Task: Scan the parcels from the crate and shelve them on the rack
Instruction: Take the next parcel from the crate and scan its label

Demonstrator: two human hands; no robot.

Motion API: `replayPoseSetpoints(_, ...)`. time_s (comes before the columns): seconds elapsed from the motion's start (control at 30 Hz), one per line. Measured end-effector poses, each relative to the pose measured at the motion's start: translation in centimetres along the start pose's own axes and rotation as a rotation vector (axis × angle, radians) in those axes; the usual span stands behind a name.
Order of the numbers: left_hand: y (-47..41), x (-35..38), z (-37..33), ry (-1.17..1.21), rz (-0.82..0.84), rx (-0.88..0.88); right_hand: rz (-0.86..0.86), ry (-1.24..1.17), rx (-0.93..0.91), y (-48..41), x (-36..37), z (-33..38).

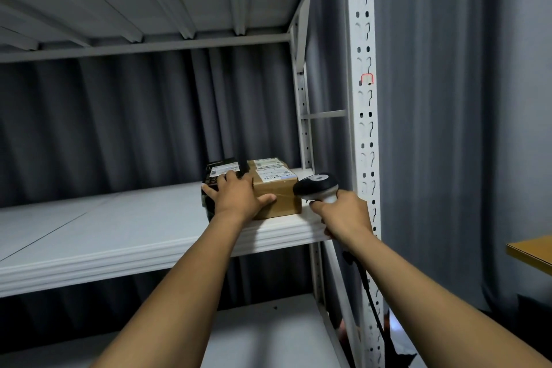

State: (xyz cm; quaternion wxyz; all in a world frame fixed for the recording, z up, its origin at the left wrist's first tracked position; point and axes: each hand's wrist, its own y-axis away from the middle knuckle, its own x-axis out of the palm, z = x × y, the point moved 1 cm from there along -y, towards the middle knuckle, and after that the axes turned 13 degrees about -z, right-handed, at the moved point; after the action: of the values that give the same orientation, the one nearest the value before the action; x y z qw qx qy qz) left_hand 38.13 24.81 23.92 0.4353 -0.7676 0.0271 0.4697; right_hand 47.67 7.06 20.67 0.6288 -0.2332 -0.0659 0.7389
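On the middle shelf (119,233) of the rack (209,42), near the right post (363,98), pressing the left hand (239,193) flat on the black parcel (222,170). Spreading the fingers nearly straight over its top, with the thumb reaching across to the brown parcel (286,203) just beside. Not gripping anything with this hand, only pushing. Probably sliding the black parcel into line against the brown one, to save room on the board for more parcels. Showing labels upward on both, likely for easy reading later.

Holding the scanner (316,185) in the right hand (343,212), fingers curled tightly round the handle, head raised just beside the brown parcel and in front of the post. Carrying it aside and not aiming down at a label, so seemingly finished with scanning for this parcel. Letting the cable (370,293) hang down from the handle along the post, away from the shelf.

Not seeing the crate anywhere here, so not knowing the number of parcels left. Judging the present step as shelving, nearly complete for the black parcel. Needing next, probably, only a lifting of the left hand without dragging the parcel back.
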Motion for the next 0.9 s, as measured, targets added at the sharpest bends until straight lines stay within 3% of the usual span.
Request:
replayPoseSetpoints(0.5,1.8,-3.3,0.6,0.041,-0.016,0.158,-0.008,-0.006,-0.042,2.3,-1.8,2.1)
replayPoseSetpoints(0.9,15.9,-3.9,4.7,-0.046,0.098,0.27,0.142,0.14,-0.088,14.9,-5.4,-1.3)
